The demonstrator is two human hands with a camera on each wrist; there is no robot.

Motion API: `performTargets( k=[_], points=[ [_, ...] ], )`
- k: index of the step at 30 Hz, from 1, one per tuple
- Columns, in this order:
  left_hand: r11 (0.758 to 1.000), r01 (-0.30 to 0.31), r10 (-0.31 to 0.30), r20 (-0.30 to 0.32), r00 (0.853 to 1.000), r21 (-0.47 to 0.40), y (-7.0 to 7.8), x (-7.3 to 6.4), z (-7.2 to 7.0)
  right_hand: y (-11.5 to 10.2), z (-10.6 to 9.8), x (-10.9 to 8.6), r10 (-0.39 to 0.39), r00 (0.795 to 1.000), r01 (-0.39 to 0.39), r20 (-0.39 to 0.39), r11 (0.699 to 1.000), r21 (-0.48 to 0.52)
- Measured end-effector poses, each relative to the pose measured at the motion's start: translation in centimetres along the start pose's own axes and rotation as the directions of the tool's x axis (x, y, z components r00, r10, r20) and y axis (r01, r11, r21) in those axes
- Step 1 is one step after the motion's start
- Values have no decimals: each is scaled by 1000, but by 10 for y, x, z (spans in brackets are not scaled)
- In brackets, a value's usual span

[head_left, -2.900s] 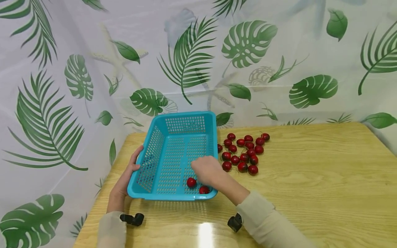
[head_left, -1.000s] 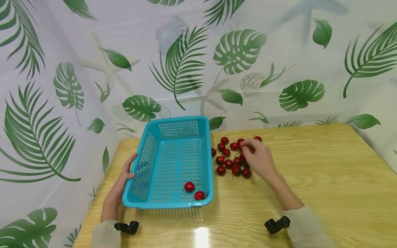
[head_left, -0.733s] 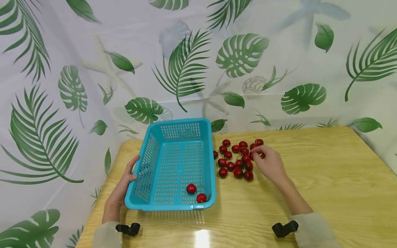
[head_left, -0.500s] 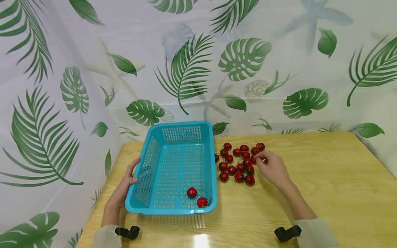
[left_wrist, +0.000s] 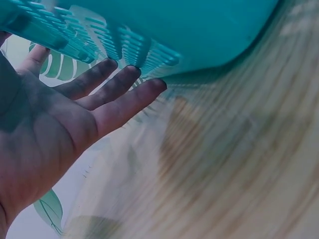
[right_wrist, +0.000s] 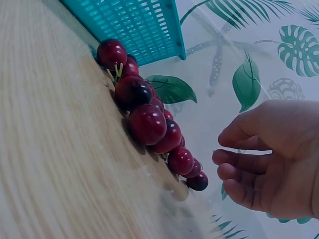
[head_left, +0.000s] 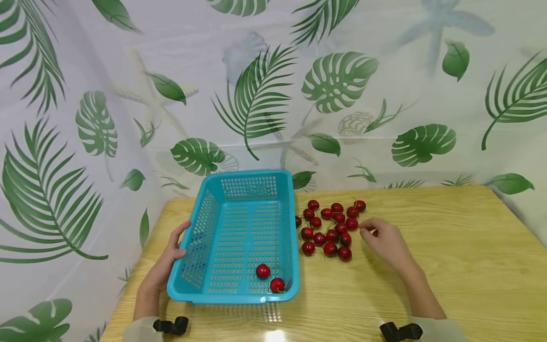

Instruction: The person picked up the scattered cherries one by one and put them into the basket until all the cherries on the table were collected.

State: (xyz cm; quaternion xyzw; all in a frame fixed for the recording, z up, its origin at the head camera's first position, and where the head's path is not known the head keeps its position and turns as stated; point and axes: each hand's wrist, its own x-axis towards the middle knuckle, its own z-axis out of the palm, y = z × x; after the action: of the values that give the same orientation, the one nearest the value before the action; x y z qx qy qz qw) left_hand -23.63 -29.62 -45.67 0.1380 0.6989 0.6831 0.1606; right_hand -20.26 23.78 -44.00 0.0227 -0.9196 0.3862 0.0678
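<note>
A blue plastic basket (head_left: 248,223) with slotted sides has two red cherries, one cherry (head_left: 262,271) and another cherry (head_left: 277,285), at its front right corner. My left hand (head_left: 164,263) rests against its left side. In the left wrist view the fingers (left_wrist: 122,107) stretch out nearly straight, tips at the outer wall. Right of the basket lies a loose group of cherries (head_left: 332,235) with stems. My right hand (head_left: 386,242) is just right of the group, fingers loosely bent, with no cherry between them. A gap separates that hand (right_wrist: 279,159) from the cherries in the right wrist view.
A wood-grain table (head_left: 453,266) lies beneath everything. Behind and to the left hangs a white sheet (head_left: 273,95) with printed green leaves. Black camera mounts sit at both wrists, one mount (head_left: 171,326) on the left and another mount (head_left: 400,331) on the right.
My right hand went from inside the basket to the cherry group, then drew slightly right, away from it. My left hand stays at the basket's side. The basket still holds two cherries.
</note>
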Motion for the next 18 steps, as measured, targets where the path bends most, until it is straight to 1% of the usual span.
performTargets(
  k=[3, 8, 10, 14, 18],
  points=[
    [1000, -12, 12, -10, 1000, 19, -1, 0, 0, -1, -4, -1, -8, 999, 9, 34, 1000, -17],
    [998, 9, -8, -27, 1000, 64, 7, 0, 0, -2, -12, -3, -2, 994, 7, 110, 999, -45],
    [997, 19, -16, -37, 999, 71, 8, 0, 1, -1, -16, -3, 3, 990, 5, 141, 998, -55],
    [998, 23, -21, -43, 999, 57, 6, -1, 3, 0, -20, -5, 5, 982, 7, 191, 998, -59],
    [999, 25, -23, -38, 999, 32, 3, -2, 4, 1, -21, -8, 17, 969, -6, 247, 999, -46]
  ],
)
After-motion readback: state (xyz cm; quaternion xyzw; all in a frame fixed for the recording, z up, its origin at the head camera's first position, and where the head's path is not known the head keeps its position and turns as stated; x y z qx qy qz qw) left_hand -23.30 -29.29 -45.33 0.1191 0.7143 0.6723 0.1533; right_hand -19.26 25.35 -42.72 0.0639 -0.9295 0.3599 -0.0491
